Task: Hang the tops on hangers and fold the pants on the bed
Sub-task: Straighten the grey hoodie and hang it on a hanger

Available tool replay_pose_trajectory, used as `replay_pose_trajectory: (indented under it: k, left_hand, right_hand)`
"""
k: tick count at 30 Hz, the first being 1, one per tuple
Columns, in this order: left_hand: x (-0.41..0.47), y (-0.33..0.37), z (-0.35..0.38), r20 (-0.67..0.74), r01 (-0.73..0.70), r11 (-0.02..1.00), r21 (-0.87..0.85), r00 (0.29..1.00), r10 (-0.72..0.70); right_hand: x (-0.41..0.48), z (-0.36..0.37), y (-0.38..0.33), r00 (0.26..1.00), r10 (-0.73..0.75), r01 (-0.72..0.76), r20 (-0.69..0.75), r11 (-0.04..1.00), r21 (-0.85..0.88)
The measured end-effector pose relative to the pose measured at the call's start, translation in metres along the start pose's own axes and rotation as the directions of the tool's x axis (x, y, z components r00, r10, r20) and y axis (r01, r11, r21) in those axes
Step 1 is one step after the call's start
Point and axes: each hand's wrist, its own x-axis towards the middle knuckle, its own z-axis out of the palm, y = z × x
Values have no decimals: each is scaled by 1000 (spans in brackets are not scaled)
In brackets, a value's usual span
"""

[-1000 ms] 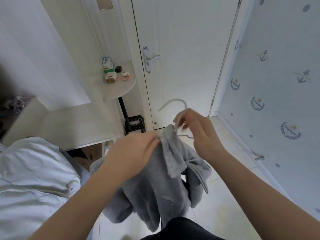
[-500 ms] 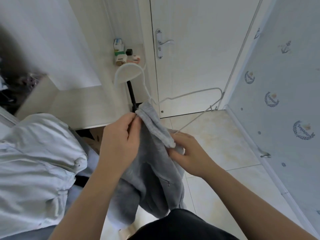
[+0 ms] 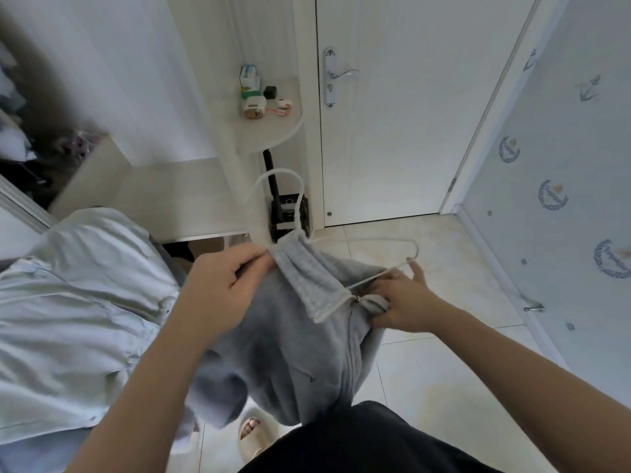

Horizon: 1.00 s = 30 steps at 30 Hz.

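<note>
Facing the white door (image 3: 392, 131), you are partway through hanging the one grey top (image 3: 290, 353) on the one wire hanger (image 3: 375, 239). Your left hand (image 3: 222, 288) pinches its collar by the hook, and your right hand (image 3: 399, 302) grips the cloth under the bare arm. Next, I judge, that shoulder needs pulling over the wire; one pale shirt (image 3: 68, 302) lies at your left.

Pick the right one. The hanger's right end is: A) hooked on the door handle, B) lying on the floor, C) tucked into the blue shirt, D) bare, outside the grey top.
D: the hanger loops bare above the right hand, its right end not yet inside the grey top.
</note>
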Motion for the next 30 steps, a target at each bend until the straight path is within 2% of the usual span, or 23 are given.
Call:
replay_pose_trajectory:
  k: [2,5,8,13,17,21,23,24,26,28,30]
  left_hand:
    - [-4,-4,-10,52,14,1000,14,999,-14]
    - [-11,-13,-21,131,91,994,56,987,-97]
    - [-11,-19,-25,219,138,987,84,964,-153]
    - [4,-4,-7,333,78,990,117,936,-113]
    - [19,17,9,321,1,997,80,947,-26]
    - [27,20,20,415,-82,952,294,909,-49]
    - [26,19,25,390,-54,908,415,913,-124]
    - [26,19,25,358,-14,908,418,922,-150]
    - [24,18,28,305,35,937,348,941,-148]
    - [25,13,30,281,23,948,318,953,-117]
    - [24,8,31,173,86,975,206,977,-123]
  right_hand:
    - [-7,-8,22,988,-17,5,-151,997,-80]
    - [-17,-20,42,923,-70,16,-379,989,-144]
    - [-21,-40,42,891,-59,24,-450,996,-83]
    - [-28,-95,-1,918,-114,209,-379,953,219]
    - [-30,-110,-46,938,-165,251,-306,931,265]
    - [-32,-119,-73,933,-189,270,-305,930,249]
    - [-33,-124,-78,941,-154,262,-302,896,359]
    - [-33,-124,-80,949,-152,263,-277,866,425]
    - [-35,-122,-83,971,-163,234,-177,807,542]
    - [-36,-118,-77,983,-162,177,-82,756,630]
    - [-39,-117,-72,982,-187,144,-19,684,715]
